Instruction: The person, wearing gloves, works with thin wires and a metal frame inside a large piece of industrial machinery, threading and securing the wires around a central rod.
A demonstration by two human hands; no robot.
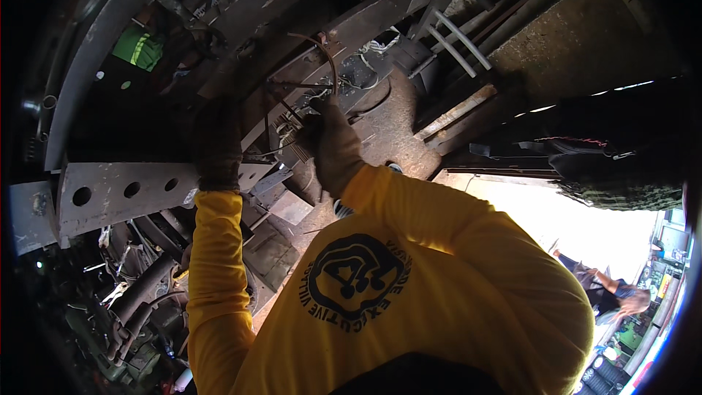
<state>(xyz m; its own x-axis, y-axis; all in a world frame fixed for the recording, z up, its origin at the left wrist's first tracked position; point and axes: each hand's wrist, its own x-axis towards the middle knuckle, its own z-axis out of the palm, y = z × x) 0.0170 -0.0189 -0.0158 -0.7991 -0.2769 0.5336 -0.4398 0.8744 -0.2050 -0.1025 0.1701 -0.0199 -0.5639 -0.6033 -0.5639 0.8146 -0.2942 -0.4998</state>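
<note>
The two hands are held apart, the right one being curled around the rim of a thin brown spoked ring (334,66), while the left is sunk in shadow. By the right hand (338,148), the ring is held in front of the body, its spokes angled inward and its lower curve passed toward the left hand (218,143). What the left hand grasps, if anything, cannot be told; it is placed just beside a grey steel beam (150,186) pierced with round holes. Beyond the ring, pale cables (376,47) are seen near a worn brown floor (391,128), and a ladder-like metal frame (459,44) is set farther right. At the upper left, a green piece (137,49) is framed by dark metalwork. Below the beam, hoses and metal parts (142,285) are heaped. At the far right, another person (613,287) is seen against a bright opening.
</note>
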